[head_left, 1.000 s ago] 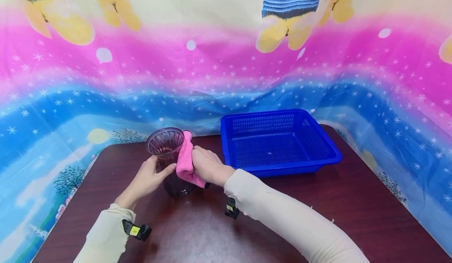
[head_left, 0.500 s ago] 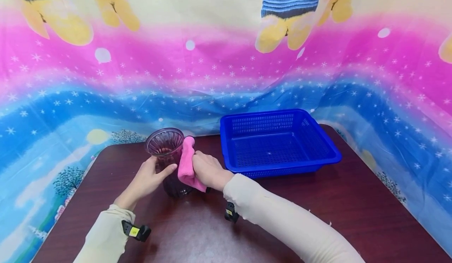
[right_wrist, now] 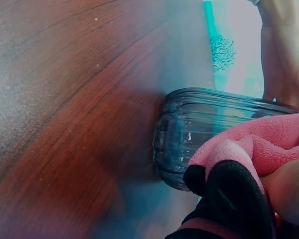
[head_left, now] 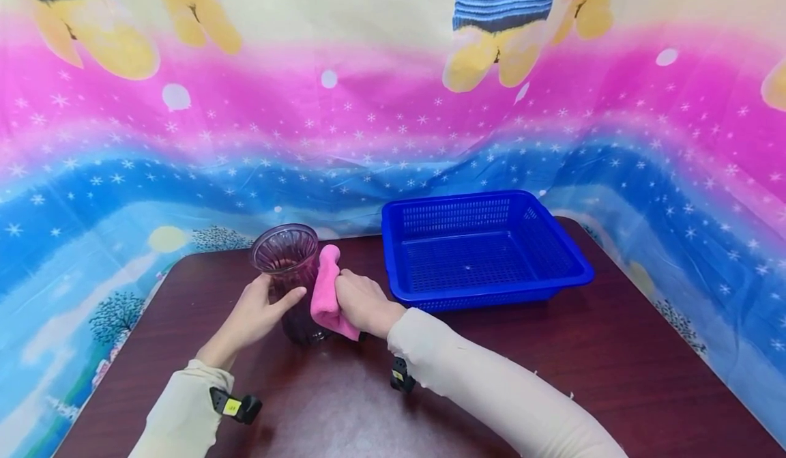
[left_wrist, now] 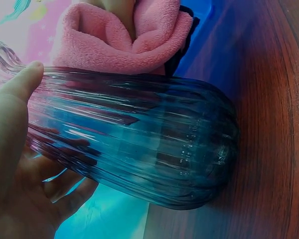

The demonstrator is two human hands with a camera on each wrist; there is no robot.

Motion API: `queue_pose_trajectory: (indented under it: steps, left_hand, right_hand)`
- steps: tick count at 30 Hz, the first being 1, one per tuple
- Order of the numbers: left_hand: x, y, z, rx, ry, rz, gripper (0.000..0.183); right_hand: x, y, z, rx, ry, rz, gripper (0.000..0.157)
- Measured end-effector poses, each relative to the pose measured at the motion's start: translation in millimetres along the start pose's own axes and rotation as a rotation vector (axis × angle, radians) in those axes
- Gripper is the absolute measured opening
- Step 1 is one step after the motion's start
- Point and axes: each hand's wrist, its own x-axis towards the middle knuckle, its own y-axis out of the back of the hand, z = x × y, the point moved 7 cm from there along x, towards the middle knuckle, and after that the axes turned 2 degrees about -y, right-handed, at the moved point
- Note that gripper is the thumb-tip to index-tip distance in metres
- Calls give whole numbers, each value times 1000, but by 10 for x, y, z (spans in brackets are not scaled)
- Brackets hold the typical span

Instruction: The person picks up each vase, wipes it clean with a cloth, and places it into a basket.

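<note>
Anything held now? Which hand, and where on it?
Left hand: vase, round its upper part, below the flare. Right hand: cloth, by its bunched side away from the vase; exact finger placement hidden.

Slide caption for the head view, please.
Left hand grips a purple vase; right hand holds a pink cloth beside it, near a blue basket.

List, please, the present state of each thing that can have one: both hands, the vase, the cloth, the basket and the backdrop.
Left hand: thumb and fingers round the vase.
Right hand: gripping the cloth.
Ribbed transparent vase: about upright, mouth uncovered.
Pink cloth: bunched, at the vase's side.
Blue perforated basket: upright, open-topped, on the table.
Printed backdrop: hanging, wrinkled.
</note>
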Motion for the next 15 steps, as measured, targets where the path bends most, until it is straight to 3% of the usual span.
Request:
queue_pose_trajectory:
  steps: [15]
  left_hand:
    - [-12,-5,-3,10,11,-4,55]
  right_hand:
    - [-11,-206,106,4,-6,-17,19]
